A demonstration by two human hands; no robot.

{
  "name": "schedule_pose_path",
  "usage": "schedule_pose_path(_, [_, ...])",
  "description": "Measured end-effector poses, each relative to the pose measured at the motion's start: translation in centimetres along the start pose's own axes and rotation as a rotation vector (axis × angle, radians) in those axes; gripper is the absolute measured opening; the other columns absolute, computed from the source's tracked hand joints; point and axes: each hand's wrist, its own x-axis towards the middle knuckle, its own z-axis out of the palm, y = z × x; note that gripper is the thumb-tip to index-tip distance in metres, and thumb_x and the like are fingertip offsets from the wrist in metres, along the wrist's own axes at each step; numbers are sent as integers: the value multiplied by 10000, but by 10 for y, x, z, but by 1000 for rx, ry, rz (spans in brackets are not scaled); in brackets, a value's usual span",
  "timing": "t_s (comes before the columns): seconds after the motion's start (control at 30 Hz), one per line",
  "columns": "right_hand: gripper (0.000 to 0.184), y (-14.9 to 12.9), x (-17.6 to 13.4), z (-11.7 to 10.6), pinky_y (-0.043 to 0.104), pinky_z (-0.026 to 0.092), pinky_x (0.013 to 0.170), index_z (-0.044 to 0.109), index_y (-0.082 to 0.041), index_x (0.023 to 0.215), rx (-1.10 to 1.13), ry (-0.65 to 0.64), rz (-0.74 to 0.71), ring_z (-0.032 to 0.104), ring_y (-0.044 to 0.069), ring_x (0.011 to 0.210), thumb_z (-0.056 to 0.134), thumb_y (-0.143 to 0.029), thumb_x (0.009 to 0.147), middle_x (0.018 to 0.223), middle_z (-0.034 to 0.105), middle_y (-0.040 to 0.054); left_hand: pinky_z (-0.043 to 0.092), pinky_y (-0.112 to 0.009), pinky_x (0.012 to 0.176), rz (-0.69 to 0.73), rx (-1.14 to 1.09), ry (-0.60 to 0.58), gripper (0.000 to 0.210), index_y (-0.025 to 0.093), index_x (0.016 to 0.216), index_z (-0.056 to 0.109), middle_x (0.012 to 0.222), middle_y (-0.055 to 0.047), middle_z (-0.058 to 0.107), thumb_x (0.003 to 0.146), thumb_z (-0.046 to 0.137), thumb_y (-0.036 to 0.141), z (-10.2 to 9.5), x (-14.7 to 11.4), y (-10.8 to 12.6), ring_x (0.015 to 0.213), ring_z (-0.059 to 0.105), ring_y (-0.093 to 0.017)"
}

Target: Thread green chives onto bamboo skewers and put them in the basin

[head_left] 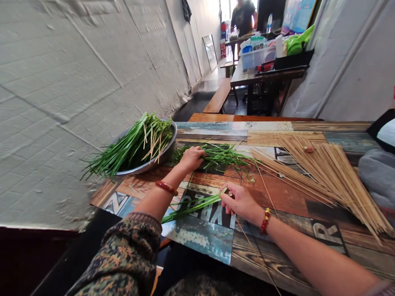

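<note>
My right hand [242,203] is closed around the pale ends of a small bunch of garlic chives [194,207], whose green leaves trail left over the table. A thin bamboo skewer [256,252] slants down from the same hand toward the table's near edge. My left hand [193,158] lies at the left part of a loose pile of garlic chives [225,155], its fingers curled onto the stems. Just left of it, a metal basin [173,140] bears more garlic chives [127,146] threaded on skewers. A broad fan of bare bamboo skewers [336,174] covers the table's right side.
The patterned wooden table [205,246] meets a white brick-textured wall [52,112] on the left. Grey cloth or plastic [383,177] lies at the far right. Behind are a wooden bench [220,96], another table with a clear plastic bin [256,58], and a person [243,17].
</note>
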Motion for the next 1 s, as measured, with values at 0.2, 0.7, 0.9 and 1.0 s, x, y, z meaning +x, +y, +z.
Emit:
schedule_pose_path(0.2, [38,1,0,0,176,370,382,497,-198,759,-7,-3,-1,570,91,397,487,-218,789,577,588,-36,462,-243,842,66,-147,55,251,158,977,701,932,-35,703,852,500,243,-32,23,7,885,628,-153])
schedule_pose_path(0.7, [34,1,-1,-1,171,369,382,504,-196,768,-18,-8,2,567,85,407,491,-216,793,588,594,-35,474,-258,750,-93,-432,170,297,120,1079,660,917,-68,707,820,539,198,-27,34,-8,728,606,-134])
schedule_pose_path(0.9, [62,3,-1,-1,177,360,364,512,-197,808,-7,-15,30,561,92,398,507,-258,799,591,593,-35,460,-294,769,-110,-222,236,202,138,918,690,885,-74,638,827,540,238,-32,5,2,731,567,-155])
schedule_pose_path(1.0, [70,4,-1,-1,179,368,369,510,-198,808,0,-18,32,565,92,405,511,-268,803,596,595,-37,462,-283,739,-32,-139,42,186,165,825,697,816,-53,620,799,599,321,-25,-20,11,728,579,-163])
